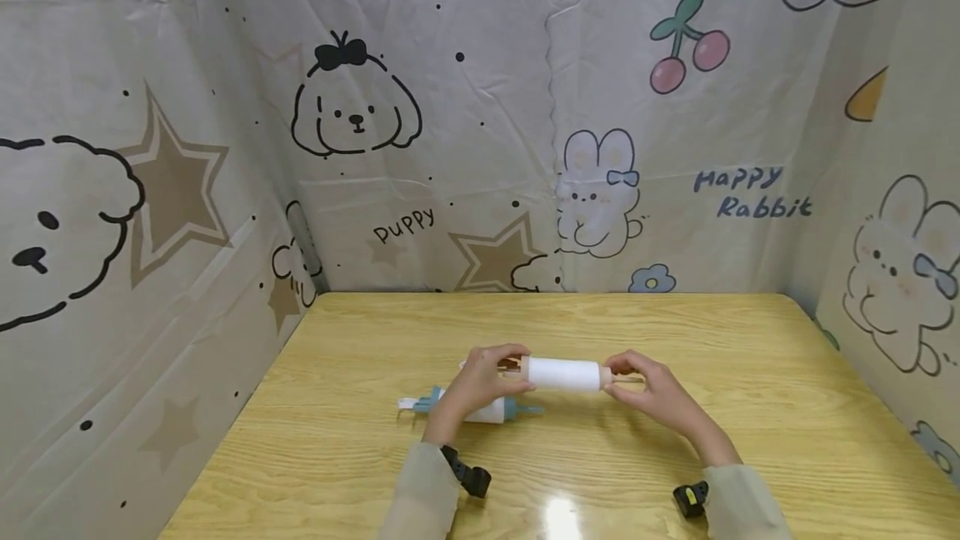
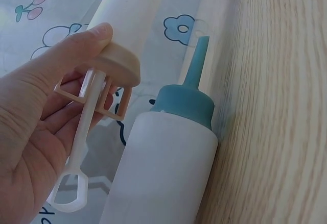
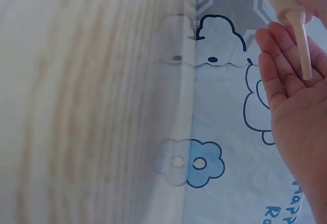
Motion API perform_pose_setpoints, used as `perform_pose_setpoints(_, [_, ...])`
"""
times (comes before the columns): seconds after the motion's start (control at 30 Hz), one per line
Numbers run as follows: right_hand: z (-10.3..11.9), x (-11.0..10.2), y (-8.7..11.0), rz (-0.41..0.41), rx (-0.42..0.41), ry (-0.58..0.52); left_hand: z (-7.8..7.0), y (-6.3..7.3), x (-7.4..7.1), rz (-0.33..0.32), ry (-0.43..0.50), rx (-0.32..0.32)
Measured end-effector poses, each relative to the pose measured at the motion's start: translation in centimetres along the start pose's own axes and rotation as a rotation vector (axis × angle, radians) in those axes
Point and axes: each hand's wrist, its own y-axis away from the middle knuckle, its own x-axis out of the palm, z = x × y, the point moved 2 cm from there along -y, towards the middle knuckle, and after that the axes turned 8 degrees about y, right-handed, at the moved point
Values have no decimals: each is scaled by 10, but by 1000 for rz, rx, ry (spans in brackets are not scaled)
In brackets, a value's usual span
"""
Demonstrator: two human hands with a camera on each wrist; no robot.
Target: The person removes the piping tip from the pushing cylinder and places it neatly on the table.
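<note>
A large plastic syringe with a white barrel and beige ends is held level above the table between both hands. My left hand grips its plunger end, the thumb lying on the beige collar. From that end a white plunger rod with a ring handle runs past the palm. At the other end my right hand pinches the beige cap, and the beige nozzle points along the palm. A second syringe with teal ends lies on the table behind the left wrist, which partly hides it.
The wooden table has its far edge against a printed curtain. Curtains also hang along the left and right sides. A black camera mount sits on the left wrist, another on the right.
</note>
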Motion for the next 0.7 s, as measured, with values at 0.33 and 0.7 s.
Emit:
perform_pose_setpoints(0.33, [-4, 3, -11, 184, 233, -282, 1, 5, -3, -21, 8, -13])
perform_pose_setpoints(0.7, [-4, 8, -14, 261, 248, -327, 0, 7, -4, -36, -10, 10])
